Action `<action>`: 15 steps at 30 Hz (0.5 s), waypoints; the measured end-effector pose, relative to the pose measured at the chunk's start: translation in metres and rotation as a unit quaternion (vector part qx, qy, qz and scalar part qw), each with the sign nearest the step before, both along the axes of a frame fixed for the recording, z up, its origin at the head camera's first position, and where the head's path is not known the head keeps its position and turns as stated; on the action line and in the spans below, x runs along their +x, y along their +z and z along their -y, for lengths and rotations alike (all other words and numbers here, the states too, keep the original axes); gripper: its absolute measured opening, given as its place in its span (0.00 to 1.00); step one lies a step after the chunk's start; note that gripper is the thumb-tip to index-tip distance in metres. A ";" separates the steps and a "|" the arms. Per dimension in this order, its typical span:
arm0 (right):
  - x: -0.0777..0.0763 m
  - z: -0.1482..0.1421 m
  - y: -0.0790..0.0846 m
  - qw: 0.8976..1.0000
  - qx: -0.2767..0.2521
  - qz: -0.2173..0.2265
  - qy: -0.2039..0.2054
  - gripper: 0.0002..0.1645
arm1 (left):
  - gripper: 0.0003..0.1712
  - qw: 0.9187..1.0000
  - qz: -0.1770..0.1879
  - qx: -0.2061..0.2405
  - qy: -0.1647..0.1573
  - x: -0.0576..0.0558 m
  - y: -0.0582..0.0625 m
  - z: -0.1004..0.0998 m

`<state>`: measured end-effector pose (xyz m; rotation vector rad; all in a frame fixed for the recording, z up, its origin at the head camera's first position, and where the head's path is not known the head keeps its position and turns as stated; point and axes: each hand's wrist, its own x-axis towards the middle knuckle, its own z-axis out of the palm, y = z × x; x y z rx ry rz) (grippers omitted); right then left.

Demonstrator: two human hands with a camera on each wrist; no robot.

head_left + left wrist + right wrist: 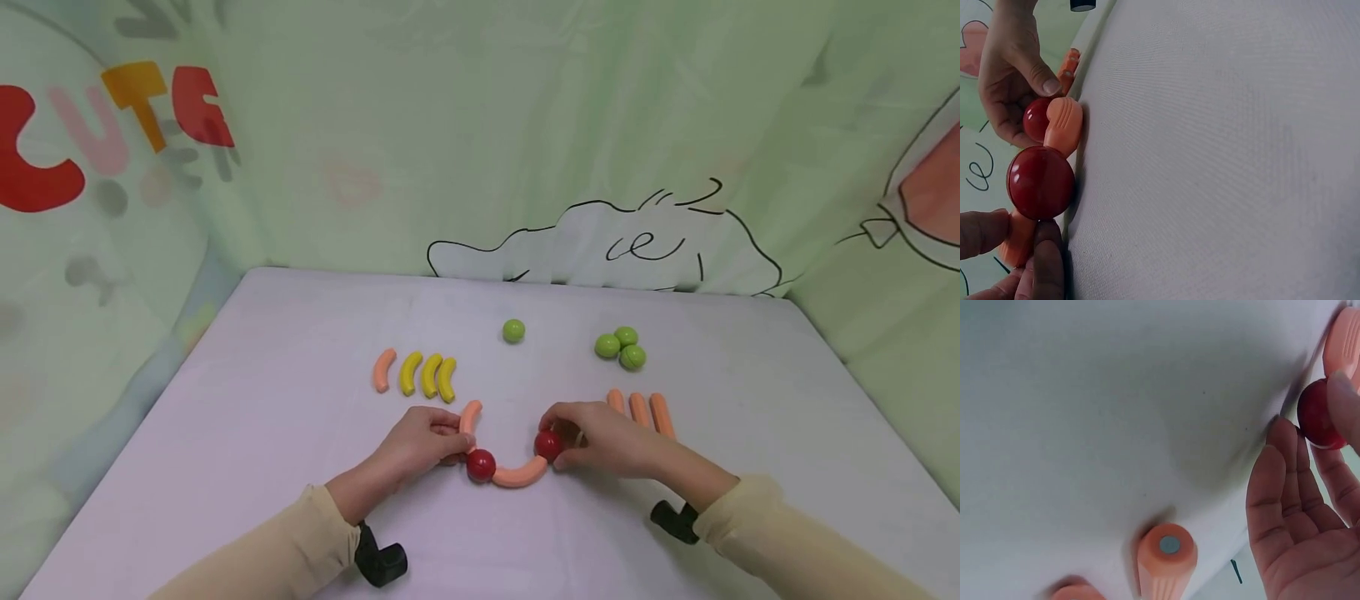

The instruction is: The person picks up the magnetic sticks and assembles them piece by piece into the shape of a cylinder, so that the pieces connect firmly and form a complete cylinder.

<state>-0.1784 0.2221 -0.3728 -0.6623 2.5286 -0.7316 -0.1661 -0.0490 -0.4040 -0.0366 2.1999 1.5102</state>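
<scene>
My left hand (429,438) pinches a curved pink-orange piece (469,419) between thumb and fingers. At its lower end sits a red ball (481,466), right beside my left fingertips. A second curved pink-orange piece (520,474) runs from that ball toward another red ball (548,446), which my right hand (600,437) holds between thumb and fingers. Together the pieces form a U-like line on the table. In the right wrist view the thumb lies over the held red ball (1319,415), with a pink-orange piece (1342,344) close by it.
Farther left lie a curved pink-orange piece (384,370) and three curved yellow pieces (430,375). A green ball (513,331) stands at the back, with three more green balls (621,347) to its right. Straight orange rods (640,408) lie beyond my right hand; one rod's end (1169,544) shows a grey disc.
</scene>
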 end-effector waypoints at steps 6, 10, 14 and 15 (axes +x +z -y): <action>0.005 -0.005 0.000 1.000 -0.009 0.015 0.014 0.21 | 0.22 1.000 -0.001 -0.002 0.000 -0.001 0.000 0.000; 0.009 -0.005 -0.001 0.999 -0.014 0.029 0.017 0.21 | 0.20 1.000 -0.001 -0.002 0.002 0.000 0.001 0.000; 0.012 -0.002 -0.001 0.999 -0.019 0.038 0.023 0.20 | 0.21 1.000 -0.004 0.000 0.004 0.001 0.001 0.000; 0.012 -0.001 -0.001 0.999 -0.020 0.040 0.024 0.20 | 0.21 1.000 -0.004 0.000 0.007 0.001 0.002 0.000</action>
